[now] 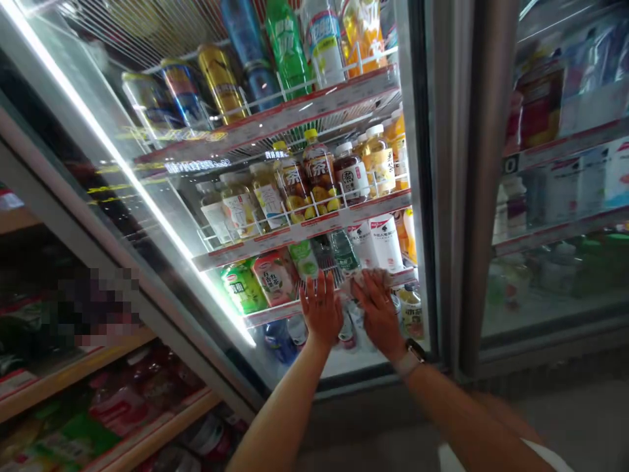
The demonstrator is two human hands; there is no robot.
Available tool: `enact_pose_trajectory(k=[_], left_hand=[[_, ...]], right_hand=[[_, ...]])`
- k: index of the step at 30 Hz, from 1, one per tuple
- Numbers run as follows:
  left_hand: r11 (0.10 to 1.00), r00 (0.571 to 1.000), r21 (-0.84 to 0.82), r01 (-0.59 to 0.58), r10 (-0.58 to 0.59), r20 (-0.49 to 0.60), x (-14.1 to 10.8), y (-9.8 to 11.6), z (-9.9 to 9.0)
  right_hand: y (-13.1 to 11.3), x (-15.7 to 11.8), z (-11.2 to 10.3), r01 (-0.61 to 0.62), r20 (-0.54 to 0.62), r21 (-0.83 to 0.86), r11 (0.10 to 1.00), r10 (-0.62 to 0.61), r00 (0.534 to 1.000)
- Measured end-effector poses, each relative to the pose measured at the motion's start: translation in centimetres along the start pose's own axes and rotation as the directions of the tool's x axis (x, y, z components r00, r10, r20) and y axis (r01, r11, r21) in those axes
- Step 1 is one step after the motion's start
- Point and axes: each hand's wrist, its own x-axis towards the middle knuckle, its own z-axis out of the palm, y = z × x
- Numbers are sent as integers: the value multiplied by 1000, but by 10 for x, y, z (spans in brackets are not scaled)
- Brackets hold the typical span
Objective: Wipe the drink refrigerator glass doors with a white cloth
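Two bare forearms (pixel 285 413) reach up from the bottom edge of the frame, the right one with a dark watch (pixel 415 351) at its wrist. The left hand (pixel 322 311), just below the centre, is open, palm toward the glass door (pixel 363 357), fingers extended and slightly apart. Beside it, right of centre, the right hand (pixel 377 308) is open too, its extended fingers laid over a pale cloth (pixel 381 278) at the glass. At lower left, a rack (pixel 171 419) holds packaged goods, blurred. Behind the glass, bottles (pixel 319 172) with yellow, white and dark caps line the middle shelf (pixel 304 229); green and red cartons (pixel 274 276) and white boxes (pixel 384 242) sit one level below. Cans (pixel 221 82) and larger bottles stand at the top of the frame. A bright light strip (pixel 118 157) slants down from the upper left. Along the right edge, more drinks (pixel 563 177) show dimly behind another pane.
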Motion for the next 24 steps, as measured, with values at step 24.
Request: enact_pose_trajectory(k=[24], left_hand=[[978,955,18,-207,198,222,8,-32,-48]], right_hand=[[-34,-23,28,79,13,-25,997,-79,997]])
